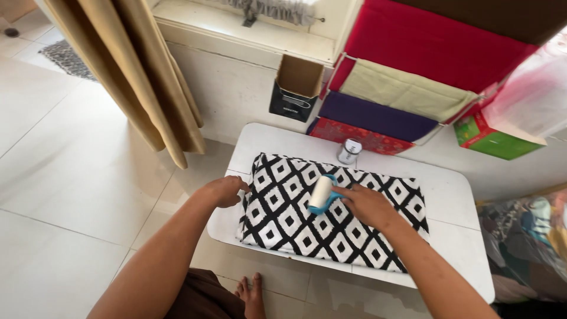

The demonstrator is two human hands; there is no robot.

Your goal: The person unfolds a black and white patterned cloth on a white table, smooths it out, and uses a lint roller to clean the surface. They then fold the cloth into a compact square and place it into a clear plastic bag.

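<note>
Right hand (367,205) hides the lint roller (322,194) handle; at the lower right of the frame, the table (455,201) corner is half hidden.
</note>
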